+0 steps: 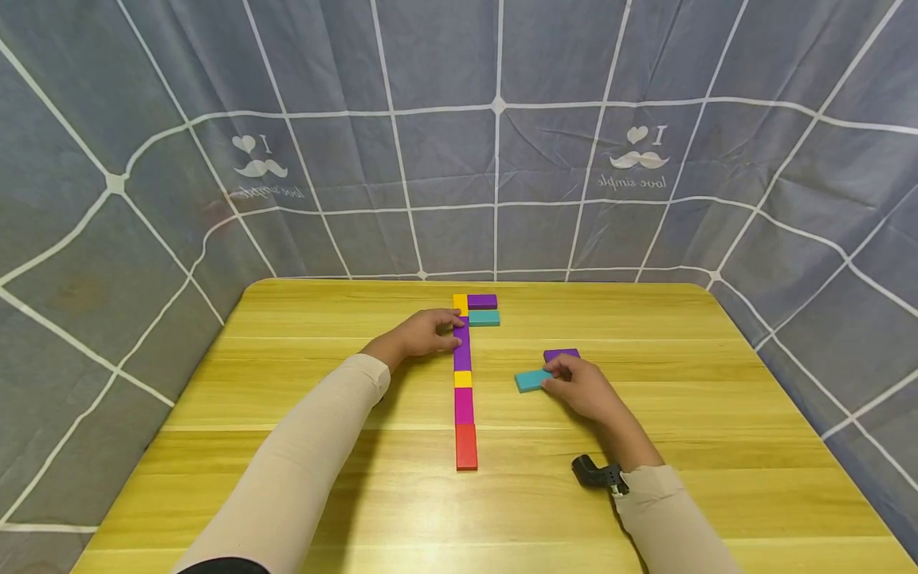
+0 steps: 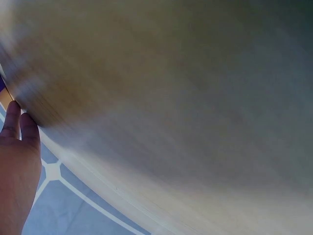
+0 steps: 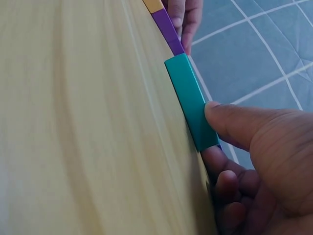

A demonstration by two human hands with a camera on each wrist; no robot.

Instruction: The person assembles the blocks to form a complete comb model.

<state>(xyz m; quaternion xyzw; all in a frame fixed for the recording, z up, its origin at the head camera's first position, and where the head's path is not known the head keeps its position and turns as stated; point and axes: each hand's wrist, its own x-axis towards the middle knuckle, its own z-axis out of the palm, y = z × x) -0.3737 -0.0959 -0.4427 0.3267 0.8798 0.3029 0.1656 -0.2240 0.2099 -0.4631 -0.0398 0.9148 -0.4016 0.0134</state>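
Note:
In the head view, a straight column of flat blocks runs toward me: yellow, purple, yellow, magenta and red. At its far end, a purple block and a teal block lie against its right side. My left hand touches the long purple part from the left with its fingertips. To the right, my right hand pinches another teal block between thumb and fingers. Just behind that hand lies a loose purple block, partly hidden.
All the blocks are on a wooden table. A grey curtain with white lines hangs behind the table and along both sides. A black wrist camera sticks out from my right wrist above the tabletop.

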